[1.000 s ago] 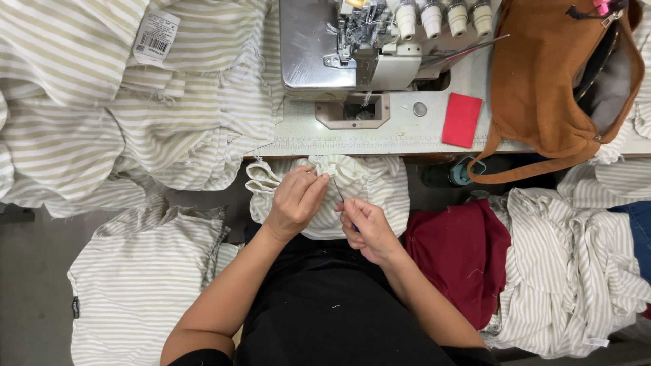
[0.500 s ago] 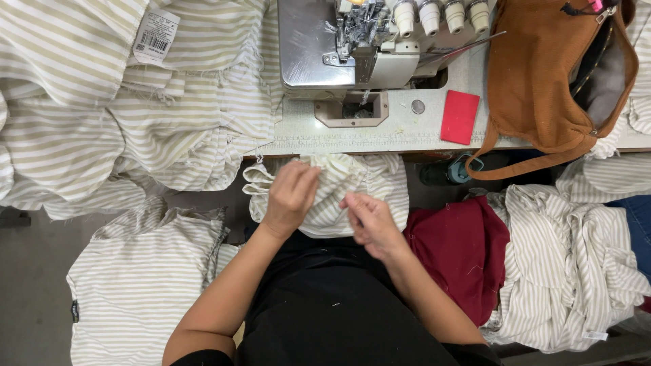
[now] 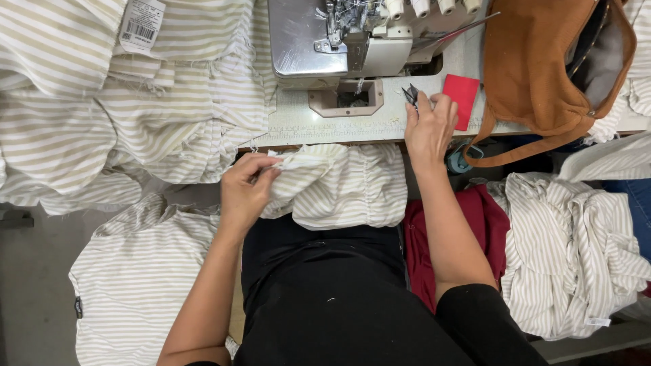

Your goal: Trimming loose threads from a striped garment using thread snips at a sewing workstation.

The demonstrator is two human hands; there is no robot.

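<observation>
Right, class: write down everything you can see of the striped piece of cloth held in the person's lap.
The striped cloth is thin woven fabric, white with narrow beige stripes, gathered into puckered rows. It lies crumpled across the lap, against the black clothing, its upper edge by the table's front edge. The left hand pinches its left corner; the right hand is off it, up on the table at small dark snips.

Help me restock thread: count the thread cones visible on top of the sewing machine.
4 pale thread cones stand in a row along the grey metal sewing machine, cropped by the top edge; others may be hidden beyond.
</observation>
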